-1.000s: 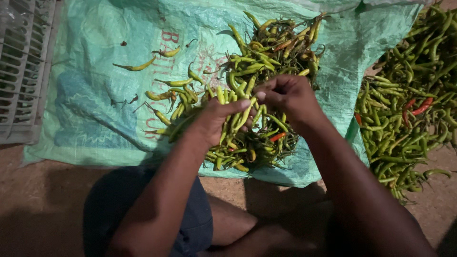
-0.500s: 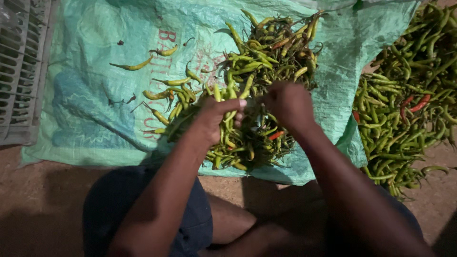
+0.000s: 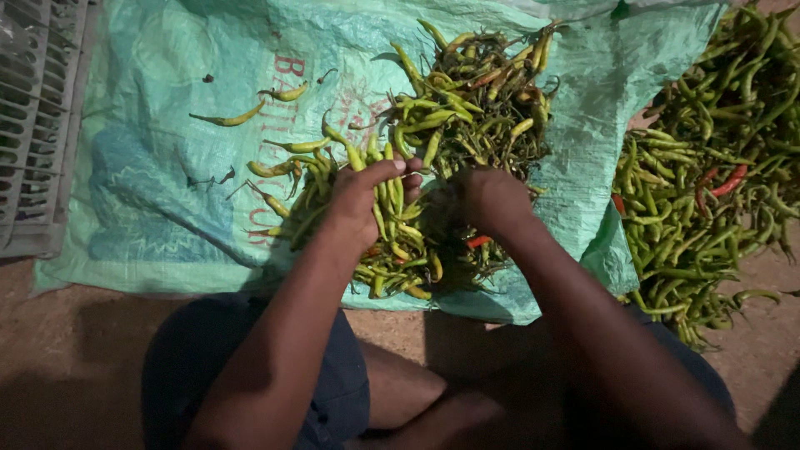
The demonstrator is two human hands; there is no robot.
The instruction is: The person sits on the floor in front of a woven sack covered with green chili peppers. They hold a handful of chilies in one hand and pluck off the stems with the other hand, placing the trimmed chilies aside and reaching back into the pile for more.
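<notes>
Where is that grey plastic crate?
In the head view, the grey slatted crate sits at the far left edge, on the ground beside the green woven sack, away from both hands.

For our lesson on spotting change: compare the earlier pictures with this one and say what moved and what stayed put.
The right hand has dropped from above the chili heap down into it, its fingers now hidden among the chilies. The left hand has stayed on the heap's left side, fingers stretched toward the right hand. Whether either grips a chili cannot be told. The green sack, the second pile and the grey crate have not moved.
</notes>
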